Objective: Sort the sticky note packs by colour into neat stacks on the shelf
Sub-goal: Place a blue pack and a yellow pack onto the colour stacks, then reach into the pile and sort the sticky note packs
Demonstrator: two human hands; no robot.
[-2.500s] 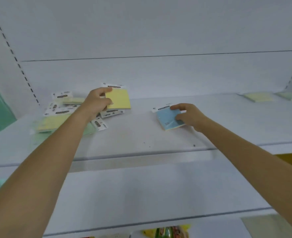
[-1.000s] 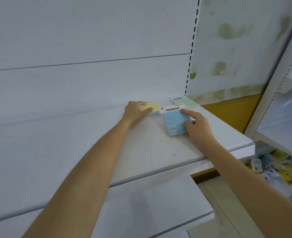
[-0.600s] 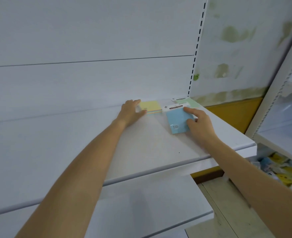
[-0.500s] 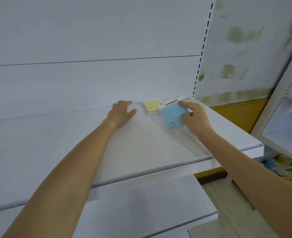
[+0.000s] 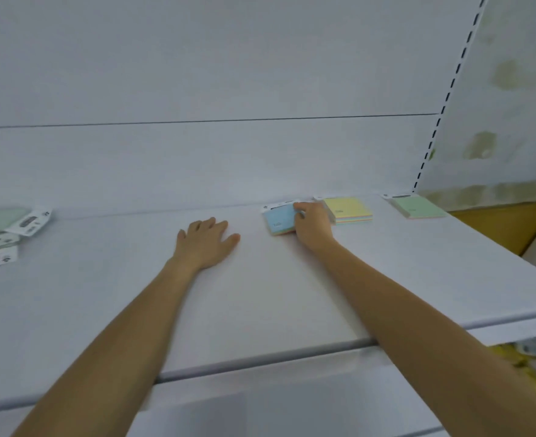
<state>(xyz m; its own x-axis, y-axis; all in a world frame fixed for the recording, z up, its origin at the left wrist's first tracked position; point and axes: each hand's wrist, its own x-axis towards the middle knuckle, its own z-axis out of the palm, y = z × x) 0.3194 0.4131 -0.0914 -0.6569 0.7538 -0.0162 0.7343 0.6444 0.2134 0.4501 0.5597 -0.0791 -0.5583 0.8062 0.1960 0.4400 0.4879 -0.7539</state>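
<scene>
A blue sticky note pack (image 5: pixel 278 219) lies at the back of the white shelf (image 5: pixel 292 294), and my right hand (image 5: pixel 312 224) grips its right edge with curled fingers. Just right of it sits a yellow pack (image 5: pixel 348 209), and further right a green pack (image 5: pixel 416 208). My left hand (image 5: pixel 205 242) rests flat on the bare shelf, fingers spread, holding nothing. A loose heap of unsorted packs (image 5: pixel 5 234), green ones with white header cards, lies at the far left edge.
The shelf's back panel (image 5: pixel 229 159) stands right behind the packs. A slotted upright (image 5: pixel 440 121) marks the shelf's right end, with a stained wall and yellow skirting beyond. A lower shelf (image 5: pixel 260 405) juts out beneath, and packaged goods show at the bottom right.
My right hand has carried the blue pack leftwards and set it left of the yellow pack. My left hand has slid away left from the yellow pack. The view has swung left.
</scene>
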